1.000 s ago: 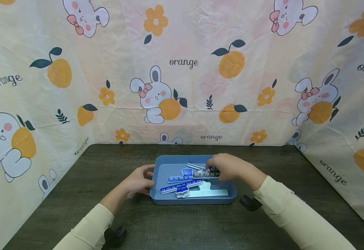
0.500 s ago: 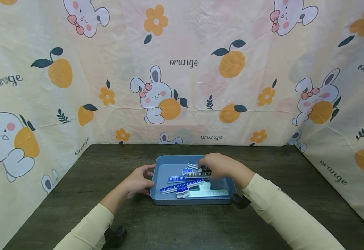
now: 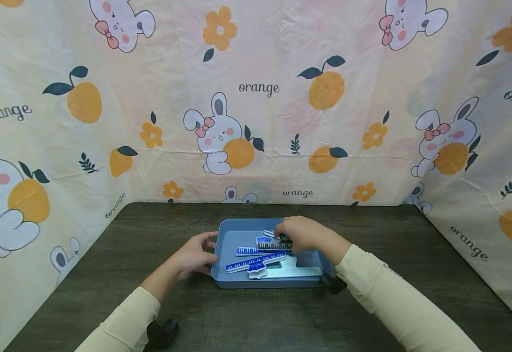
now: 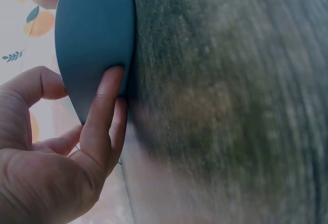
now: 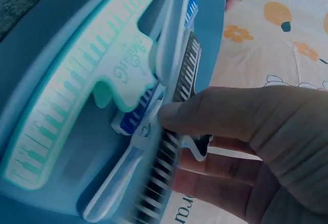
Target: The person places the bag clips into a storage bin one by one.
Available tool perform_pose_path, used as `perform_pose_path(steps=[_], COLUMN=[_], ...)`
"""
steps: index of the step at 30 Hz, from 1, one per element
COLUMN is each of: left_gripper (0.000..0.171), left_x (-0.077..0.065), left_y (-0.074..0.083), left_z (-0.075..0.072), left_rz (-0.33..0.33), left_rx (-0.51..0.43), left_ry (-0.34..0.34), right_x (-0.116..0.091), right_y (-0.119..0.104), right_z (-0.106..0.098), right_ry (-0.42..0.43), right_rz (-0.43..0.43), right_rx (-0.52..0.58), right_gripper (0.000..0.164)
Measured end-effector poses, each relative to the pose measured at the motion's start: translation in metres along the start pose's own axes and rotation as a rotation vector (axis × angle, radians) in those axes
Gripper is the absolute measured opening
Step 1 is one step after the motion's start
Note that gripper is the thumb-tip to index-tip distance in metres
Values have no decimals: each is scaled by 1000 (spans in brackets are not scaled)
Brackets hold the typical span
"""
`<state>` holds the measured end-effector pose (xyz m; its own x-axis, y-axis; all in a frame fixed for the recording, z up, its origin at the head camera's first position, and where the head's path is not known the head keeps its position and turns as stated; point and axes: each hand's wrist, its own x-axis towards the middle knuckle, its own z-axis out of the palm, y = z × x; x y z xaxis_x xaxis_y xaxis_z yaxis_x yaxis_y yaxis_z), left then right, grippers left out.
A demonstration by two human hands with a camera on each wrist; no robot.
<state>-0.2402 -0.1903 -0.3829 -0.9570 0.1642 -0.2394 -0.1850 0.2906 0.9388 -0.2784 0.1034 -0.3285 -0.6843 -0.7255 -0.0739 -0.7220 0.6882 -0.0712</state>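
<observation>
A blue tray [image 3: 269, 283] holds several keyboard-patterned clips. My left hand [image 3: 194, 255] holds the tray's left end, its thumb and fingers spread around the end wall [image 4: 95, 34]. With my right hand [image 3: 306, 237] I pinch a black-and-white piano-key clip [image 3: 274, 246] between thumb and fingers. This black clip [image 5: 187, 70] lies over other clips in the right wrist view. A blue clip [image 3: 256, 262] slants across the front, touching a mint-green clip [image 3: 295, 272]. Another blue clip [image 3: 245, 252] is partly hidden beneath the black one. Near my right fingertips is a pale clip end [image 3: 270, 233].
The tray rests on a dark wood-grain table [image 3: 256, 318]. A cloth backdrop [image 3: 273, 122] with rabbits and oranges stands behind it and along both sides. Dark straps or devices hang under both wrists.
My right hand has shifted left inside the tray, carrying the black clip left over the blue one. My left hand and the tray have stayed in place.
</observation>
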Motion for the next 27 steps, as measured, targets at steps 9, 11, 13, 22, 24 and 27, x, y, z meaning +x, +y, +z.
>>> perform_pose_path(steps=[9,11,13,22,24,27], left_gripper=[78,78,78,79,79,79], left_x=[-1,-2,-2,-1,-1,-1], left_y=[1,1,1,1,2,2], left_z=[0,0,0,-1,-1,-1], left_rz=[-1,0,1,0,0,-1], left_rx=[6,9,11,14,15,19], left_ry=[-1,-1,-3,-9,-9,-10], right_x=[-3,-4,-5,-16,-19,-23], right_y=[-2,-2,-1,6,7,9], right_z=[3,2,1,-3,-4,-4], right_ry=[20,18,20,67,76,85], right_rz=[-27,-23,-20,-37,-47,-56], right_rx=[-24,-7,13,51,50,39], right_gripper=[43,45,45,37,36,33])
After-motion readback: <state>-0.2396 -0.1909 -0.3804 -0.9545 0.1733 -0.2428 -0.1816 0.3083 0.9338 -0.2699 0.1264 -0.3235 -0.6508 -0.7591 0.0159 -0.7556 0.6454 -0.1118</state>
